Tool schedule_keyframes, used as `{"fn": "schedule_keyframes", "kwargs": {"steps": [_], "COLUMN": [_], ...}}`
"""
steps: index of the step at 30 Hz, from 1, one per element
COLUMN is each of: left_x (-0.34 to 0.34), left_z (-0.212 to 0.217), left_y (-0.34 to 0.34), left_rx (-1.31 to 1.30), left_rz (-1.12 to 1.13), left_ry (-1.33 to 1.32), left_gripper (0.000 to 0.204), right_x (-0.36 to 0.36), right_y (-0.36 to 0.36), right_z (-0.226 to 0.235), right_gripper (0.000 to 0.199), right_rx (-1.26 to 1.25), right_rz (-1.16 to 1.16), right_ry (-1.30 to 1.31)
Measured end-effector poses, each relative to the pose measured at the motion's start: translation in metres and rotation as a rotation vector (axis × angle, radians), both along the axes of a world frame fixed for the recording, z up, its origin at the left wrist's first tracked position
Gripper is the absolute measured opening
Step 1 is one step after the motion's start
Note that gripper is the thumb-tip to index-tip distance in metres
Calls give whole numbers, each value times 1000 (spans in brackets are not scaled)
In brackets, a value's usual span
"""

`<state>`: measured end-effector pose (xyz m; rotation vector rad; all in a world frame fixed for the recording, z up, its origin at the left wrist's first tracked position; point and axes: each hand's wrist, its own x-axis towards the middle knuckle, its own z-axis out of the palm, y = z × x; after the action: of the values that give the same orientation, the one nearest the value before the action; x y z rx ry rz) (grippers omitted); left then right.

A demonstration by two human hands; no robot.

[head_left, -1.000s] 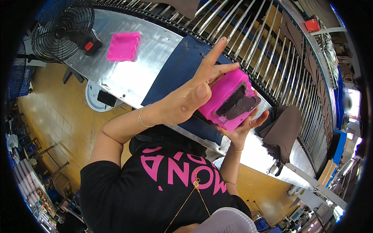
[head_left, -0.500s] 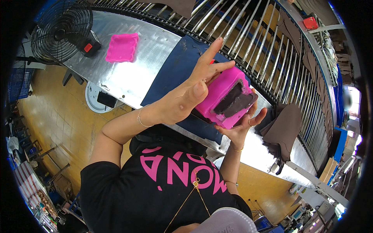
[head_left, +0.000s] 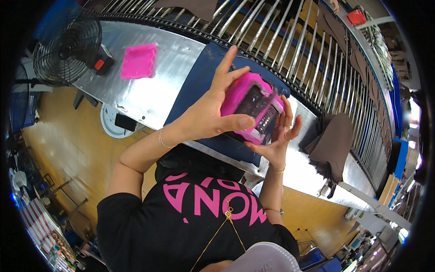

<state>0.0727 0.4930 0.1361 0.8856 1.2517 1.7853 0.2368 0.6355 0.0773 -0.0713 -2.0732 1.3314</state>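
A pink box-like plastic piece (head_left: 239, 96) with a dark cavity on its upper face is held tilted above a dark blue mat (head_left: 190, 88). The cavity is blurred; dark ridged material and a pink strip show in it. My left hand (head_left: 204, 113) grips the box's left side, thumb over the near face and fingers at the far edge. Around its right end curls my right hand (head_left: 278, 147), thumb underneath and fingers along the right side. A flat pink piece with a wavy rim (head_left: 138, 62) lies on the metal table to the left.
A black fan (head_left: 68, 50) stands at the table's left end. Metal conveyor bars (head_left: 272, 41) run along the far side. Brown sheet pieces (head_left: 333, 140) drape at the right. A dark phone (head_left: 125, 121) rests on a white stool (head_left: 108, 119). Another person's hand (head_left: 334, 5) shows at the top.
My left hand has closed onto the pink box, its thumb now over the near face. The box has shifted slightly left and turned; the dark flap that stuck out at its right no longer shows.
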Motion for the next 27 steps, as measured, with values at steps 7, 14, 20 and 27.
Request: {"fn": "schedule_keyframes", "kwargs": {"steps": [7, 14, 20, 27], "left_x": [-3, 2, -4, -14], "left_z": [-14, -10, -22, -33], "left_y": [1, 4, 0, -6], "left_rx": [-45, -115, -128, -105], "left_rz": [40, 50, 47, 30], "left_ry": [59, 150, 168, 131], "left_gripper": [126, 121, 111, 108], "right_x": [-3, -3, 3, 1], "right_y": [2, 6, 10, 11], "right_z": [-1, -7, -6, -4], "right_gripper": [128, 124, 128, 129], "right_rx": [13, -25, 10, 13], "right_rz": [16, 24, 50, 74], "right_ry": [-68, -59, -104, -127]}}
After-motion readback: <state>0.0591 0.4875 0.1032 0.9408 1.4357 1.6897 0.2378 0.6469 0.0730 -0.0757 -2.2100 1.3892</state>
